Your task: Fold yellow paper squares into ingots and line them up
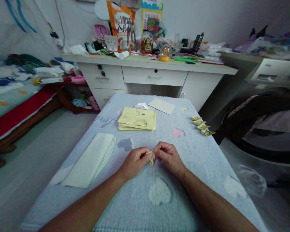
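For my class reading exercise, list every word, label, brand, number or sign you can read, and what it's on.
"津" (probably), on the orange bag; its other characters are too blurred.
Too small or blurred: any wording on the wall poster, jar label, pink clock or yellow papers.
Tablecloth print: too faint.

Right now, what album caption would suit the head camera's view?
Left hand and right hand pinch a folded yellow paper; beyond lie a paper stack and a row of folded pieces.

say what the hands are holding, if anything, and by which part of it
A small folded yellow paper: the left hand pinches it near its upper left edge, the right hand near its upper right, as pictured.
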Demonstrator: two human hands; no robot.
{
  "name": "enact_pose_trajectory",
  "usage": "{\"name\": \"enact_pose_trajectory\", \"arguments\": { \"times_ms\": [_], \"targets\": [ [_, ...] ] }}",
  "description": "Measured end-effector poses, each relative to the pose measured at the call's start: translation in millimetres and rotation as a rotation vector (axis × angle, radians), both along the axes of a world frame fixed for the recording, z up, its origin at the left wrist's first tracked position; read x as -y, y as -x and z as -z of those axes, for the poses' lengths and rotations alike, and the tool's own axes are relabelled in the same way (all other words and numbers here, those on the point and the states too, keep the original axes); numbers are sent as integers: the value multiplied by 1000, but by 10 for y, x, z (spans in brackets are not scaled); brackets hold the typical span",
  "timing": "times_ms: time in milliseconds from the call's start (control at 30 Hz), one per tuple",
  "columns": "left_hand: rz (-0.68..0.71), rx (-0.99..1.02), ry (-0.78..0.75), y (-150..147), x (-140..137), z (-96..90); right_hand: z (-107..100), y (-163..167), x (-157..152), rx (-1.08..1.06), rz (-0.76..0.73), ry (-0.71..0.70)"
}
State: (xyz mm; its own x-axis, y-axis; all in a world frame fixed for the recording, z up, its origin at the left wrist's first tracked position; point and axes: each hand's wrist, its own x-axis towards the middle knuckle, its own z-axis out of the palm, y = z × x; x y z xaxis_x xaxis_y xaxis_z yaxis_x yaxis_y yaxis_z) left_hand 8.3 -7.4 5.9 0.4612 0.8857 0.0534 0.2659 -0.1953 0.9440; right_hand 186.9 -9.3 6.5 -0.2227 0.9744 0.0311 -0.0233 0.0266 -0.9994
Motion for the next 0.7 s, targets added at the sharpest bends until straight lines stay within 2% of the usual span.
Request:
{"name": "enact_pose_trajectory", "arguments": {
  "times_ms": [300, 700],
  "targets": [
    [-40, 28, 25, 41, -31, 33, 26, 31, -22, -38, -152, 47],
    [27, 8, 40, 41, -23, 16, 58, 17, -25, 59, -129, 39]
  ]
}}
